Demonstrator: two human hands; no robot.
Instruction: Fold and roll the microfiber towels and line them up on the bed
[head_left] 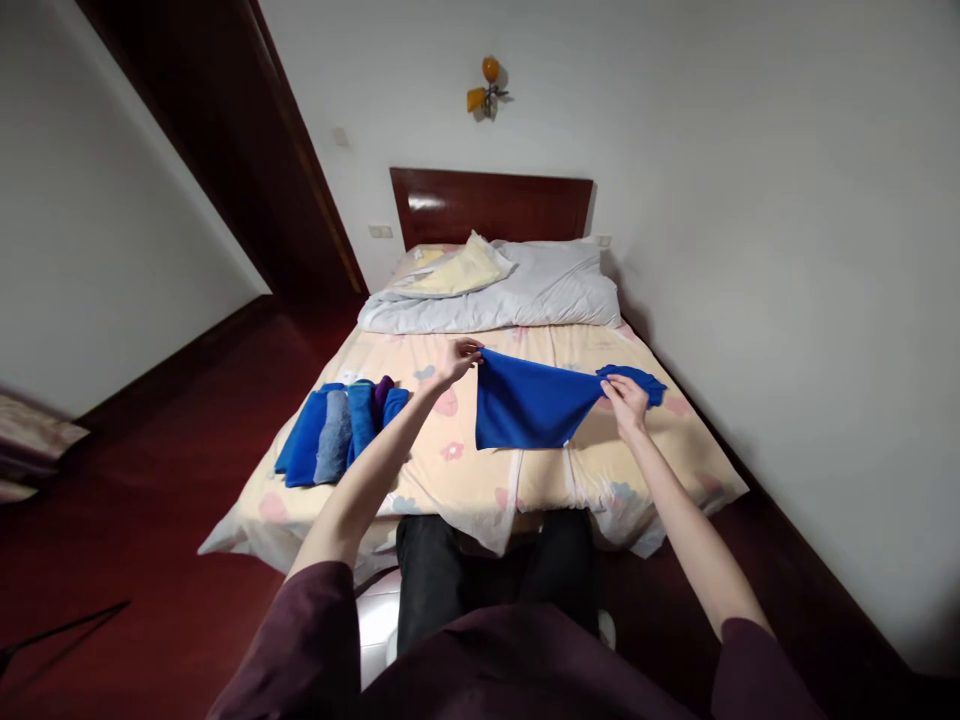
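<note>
A blue cloth (529, 405) hangs stretched between my two hands above the bed. Its upper left corner is pinched in my left hand (461, 360). My right hand (626, 400) grips the upper right corner, which sits a little lower. Behind my right hand lies a crumpled blue cloth pile (651, 384), partly hidden by the hand. To the left, folded or rolled cloths rest side by side on the bed: several blue ones (305, 440), a grey one (334, 438) and a purple one (383, 388). My left forearm covers part of that row.
The bed (450, 480) has a patterned, cream-coloured cover. A grey quilt (555, 285) and a pale yellow pillow or cloth (465, 268) lie near the dark wooden headboard (495, 205). A white seat (377, 625) is under me. Walls stand close on the right.
</note>
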